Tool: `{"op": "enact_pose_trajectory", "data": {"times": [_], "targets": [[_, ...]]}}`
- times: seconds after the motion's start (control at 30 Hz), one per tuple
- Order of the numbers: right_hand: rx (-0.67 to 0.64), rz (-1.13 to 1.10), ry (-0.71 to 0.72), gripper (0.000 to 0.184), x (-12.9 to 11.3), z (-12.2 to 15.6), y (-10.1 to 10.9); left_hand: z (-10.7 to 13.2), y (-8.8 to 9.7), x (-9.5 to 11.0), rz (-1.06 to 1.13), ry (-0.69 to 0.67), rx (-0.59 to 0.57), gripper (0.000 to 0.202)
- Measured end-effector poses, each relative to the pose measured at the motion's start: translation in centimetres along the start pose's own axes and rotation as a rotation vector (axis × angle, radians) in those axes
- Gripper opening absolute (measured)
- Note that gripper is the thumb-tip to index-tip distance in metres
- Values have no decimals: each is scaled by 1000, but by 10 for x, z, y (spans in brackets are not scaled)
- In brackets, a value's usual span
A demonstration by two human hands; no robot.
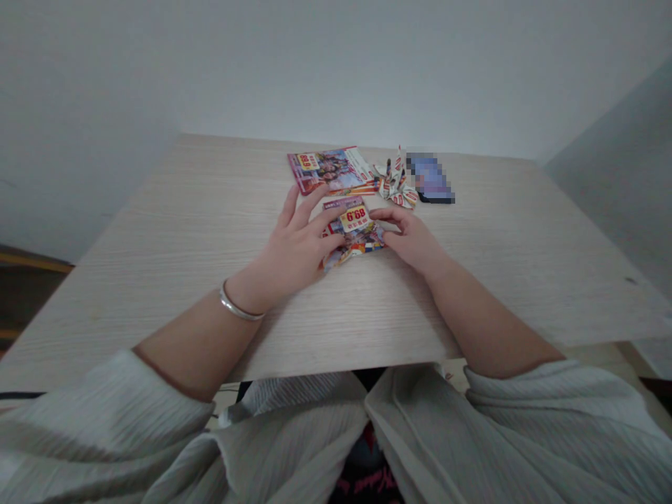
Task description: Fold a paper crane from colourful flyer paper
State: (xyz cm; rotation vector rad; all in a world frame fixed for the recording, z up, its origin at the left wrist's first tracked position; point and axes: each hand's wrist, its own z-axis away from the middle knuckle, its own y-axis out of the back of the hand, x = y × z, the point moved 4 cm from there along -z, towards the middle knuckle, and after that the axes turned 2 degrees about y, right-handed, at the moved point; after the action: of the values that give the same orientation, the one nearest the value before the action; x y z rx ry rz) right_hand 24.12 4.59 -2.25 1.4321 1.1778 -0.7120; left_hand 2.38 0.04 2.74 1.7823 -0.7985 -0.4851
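Observation:
A printed leaflet [360, 225], folded to a small square with large red price digits, lies on the table between my hands. My left hand [299, 245] reaches across its left side, fingers spread, the index finger and thumb resting on the paper. At the right edge, my right hand [409, 238] has curled fingers and a thumb that take hold of the leaflet. Part of the paper's left side is hidden under my left fingers. Just beyond it lies a larger printed flyer [336, 170], flat. A folded paper figure [396, 185] with pointed tips stands to that flyer's right.
A phone [433, 178], its screen blurred out, lies right of the paper figure. The pale wood-grain table [173, 231] backs onto a plain wall [336, 70]. Its front edge runs close to my body. A brown shelf-like piece [31, 280] shows at far left.

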Motion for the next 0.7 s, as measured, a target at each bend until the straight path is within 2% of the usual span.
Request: {"op": "enact_pose_trajectory", "data": {"times": [0.07,0.17,0.2,0.33,0.47,0.57,0.63,0.7], "targets": [[-85,3,-29,48,1,2,-2,1,-4,-4,6,13,-23,28],[-125,118,-6,54,1,5,-1,3,-12,-10,-37,-29,-31,30],[-128,169,29,55,0,5,0,3,-12,-12,-47,-45,-9,29],[-153,366,199,52,-4,3,4,3,-13,-15,-34,-68,-46,27],[-186,513,336,44,-6,0,7,2,-11,-21,72,-47,-39,31],[-209,587,407,41,-7,0,6,-2,-14,-30,158,-27,11,31],[-188,632,433,38,-8,2,6,-5,-12,-36,232,-26,106,31],[-166,671,446,36,-12,4,5,-7,-8,-40,286,31,204,31]]}}
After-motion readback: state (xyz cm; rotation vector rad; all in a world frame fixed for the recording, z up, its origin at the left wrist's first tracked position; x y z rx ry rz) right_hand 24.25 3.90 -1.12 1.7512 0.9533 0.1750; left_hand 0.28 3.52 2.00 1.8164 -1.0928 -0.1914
